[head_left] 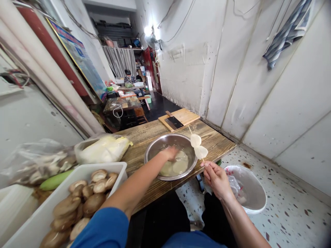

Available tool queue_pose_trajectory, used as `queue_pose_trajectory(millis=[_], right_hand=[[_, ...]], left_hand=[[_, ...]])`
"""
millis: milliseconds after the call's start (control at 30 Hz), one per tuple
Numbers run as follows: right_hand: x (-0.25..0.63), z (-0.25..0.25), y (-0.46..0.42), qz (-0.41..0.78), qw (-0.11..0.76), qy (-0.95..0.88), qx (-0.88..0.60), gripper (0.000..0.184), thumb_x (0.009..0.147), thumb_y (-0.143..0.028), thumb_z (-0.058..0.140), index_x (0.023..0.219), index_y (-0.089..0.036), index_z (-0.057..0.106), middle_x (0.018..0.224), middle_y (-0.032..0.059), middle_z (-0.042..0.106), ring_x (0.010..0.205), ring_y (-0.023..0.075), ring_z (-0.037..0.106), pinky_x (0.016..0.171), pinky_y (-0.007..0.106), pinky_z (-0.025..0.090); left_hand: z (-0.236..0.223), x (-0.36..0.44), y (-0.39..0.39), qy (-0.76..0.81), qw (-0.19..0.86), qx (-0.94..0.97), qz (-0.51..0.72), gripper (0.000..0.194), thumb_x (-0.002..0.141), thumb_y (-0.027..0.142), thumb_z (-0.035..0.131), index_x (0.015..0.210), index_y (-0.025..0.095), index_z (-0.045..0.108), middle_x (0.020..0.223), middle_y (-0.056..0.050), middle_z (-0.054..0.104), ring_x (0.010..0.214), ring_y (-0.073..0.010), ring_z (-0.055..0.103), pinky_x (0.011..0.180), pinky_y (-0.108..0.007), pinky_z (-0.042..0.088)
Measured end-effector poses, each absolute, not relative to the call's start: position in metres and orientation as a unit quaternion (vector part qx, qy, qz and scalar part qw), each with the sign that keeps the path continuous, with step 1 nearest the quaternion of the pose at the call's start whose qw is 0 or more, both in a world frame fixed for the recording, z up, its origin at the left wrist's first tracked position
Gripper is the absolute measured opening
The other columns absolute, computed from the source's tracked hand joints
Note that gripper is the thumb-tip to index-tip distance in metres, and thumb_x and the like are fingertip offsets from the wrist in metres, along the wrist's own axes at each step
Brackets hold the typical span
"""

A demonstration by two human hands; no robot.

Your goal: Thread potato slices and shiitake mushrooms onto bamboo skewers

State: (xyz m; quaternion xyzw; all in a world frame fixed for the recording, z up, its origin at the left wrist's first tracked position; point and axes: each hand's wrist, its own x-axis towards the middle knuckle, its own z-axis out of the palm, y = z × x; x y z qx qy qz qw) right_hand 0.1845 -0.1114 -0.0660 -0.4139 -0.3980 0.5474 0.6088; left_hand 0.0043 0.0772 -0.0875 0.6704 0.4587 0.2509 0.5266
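Observation:
My left hand point(170, 153) reaches down into a metal bowl point(149, 151) of cloudy water, its fingers blurred and partly under the surface. Pale round slices point(180, 166), perhaps potato, lie in the water beside it. Right of the bowl, my right hand point(215, 177) pinches the lower end of a thin wooden skewer point(190, 130). Two pale slices point(196, 140) are threaded on that skewer, one above the other, and its tip sticks out beyond them.
A cleaver point(174, 122) lies on a cutting board point(190, 116) at the table's point(139, 137) far end. At left stand a white bin point(121, 167) of mushrooms, a green gourd point(55, 180) and bagged vegetables point(103, 150). A waste bucket point(258, 193) is on the floor at right. Another person point(129, 78) sits far back.

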Motion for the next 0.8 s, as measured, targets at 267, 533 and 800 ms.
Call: queue_pose_trajectory(millis=[267, 533, 800], right_hand=[[0.186, -0.065, -0.115, 0.539, 0.597, -0.404, -0.436, 0.035, 0.08, -0.052, 0.061, 0.085, -0.018, 0.055, 0.047, -0.0118, 0.03, 0.035, 0.0028, 0.017, 0.033, 0.017, 0.013], [0.19, -0.065, -0.12, 0.532, 0.596, -0.398, -0.45, 0.035, 0.079, -0.051, 0.061, 0.087, -0.017, 0.057, 0.046, -0.0121, 0.03, 0.034, 0.0029, 0.017, 0.033, 0.016, 0.014], [0.188, -0.069, -0.119, 0.539, 0.585, -0.403, -0.452, 0.035, 0.079, -0.052, 0.061, 0.087, -0.018, 0.057, 0.047, -0.0116, 0.03, 0.035, 0.0031, 0.016, 0.033, 0.017, 0.013]], left_hand=[[-0.078, 0.0, 0.082, 0.511, 0.494, 0.683, 0.172, 0.022, 0.055, 0.007, 0.07, 0.043, 0.019, 0.056, 0.046, -0.001, 0.05, 0.078, -0.0243, 0.06, 0.079, -0.031, 0.042], [-0.049, -0.024, 0.083, 0.491, 0.615, 0.607, 0.111, 0.04, 0.066, 0.051, 0.069, 0.081, 0.014, 0.068, 0.082, -0.013, 0.07, 0.068, -0.02, 0.063, 0.061, -0.029, 0.045], [-0.049, -0.034, 0.081, 0.509, 0.594, 0.609, 0.132, 0.02, 0.057, 0.03, 0.079, 0.067, 0.015, 0.071, 0.064, -0.006, 0.068, 0.065, -0.0188, 0.061, 0.058, -0.026, 0.042]])
